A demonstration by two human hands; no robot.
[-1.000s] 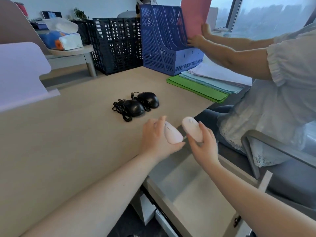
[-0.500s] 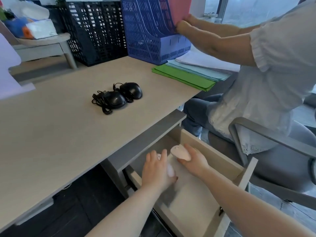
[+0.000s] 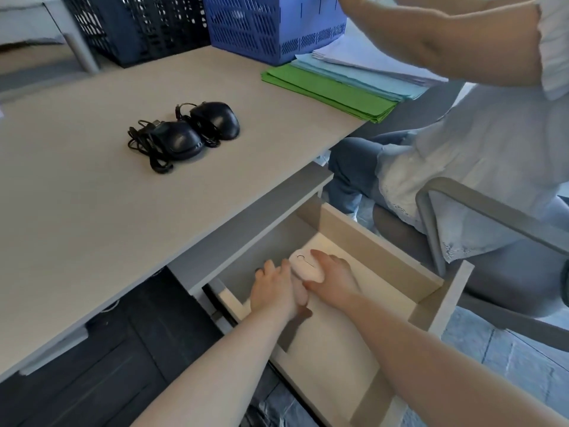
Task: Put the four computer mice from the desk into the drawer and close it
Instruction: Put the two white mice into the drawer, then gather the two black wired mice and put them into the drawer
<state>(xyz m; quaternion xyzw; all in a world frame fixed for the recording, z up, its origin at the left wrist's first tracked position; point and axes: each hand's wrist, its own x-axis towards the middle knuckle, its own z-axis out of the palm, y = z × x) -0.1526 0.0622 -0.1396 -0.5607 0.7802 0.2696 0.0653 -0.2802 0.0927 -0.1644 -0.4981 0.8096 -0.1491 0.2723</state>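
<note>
Both my hands are down inside the open drawer (image 3: 381, 251) under the desk edge. My right hand (image 3: 334, 277) grips a white mouse (image 3: 306, 268) low over the drawer floor. My left hand (image 3: 274, 289) is beside it, palm down, covering a second white mouse of which only a pale sliver (image 3: 300, 295) shows. Two black wired mice, one (image 3: 177, 140) on the left and one (image 3: 217, 118) on the right, lie side by side on the desk (image 3: 92, 192) with their cables bundled.
Another person in a white top (image 3: 462, 155) sits on a grey chair (image 3: 480, 211) right of the drawer, arm raised over the desk. Green and blue paper stacks (image 3: 332, 87), a blue file rack (image 3: 271, 26) and a black crate (image 3: 147, 26) stand at the back.
My hands carried the two white mice from above the desk edge down into the drawer and pushed further in. The view tilted down.
</note>
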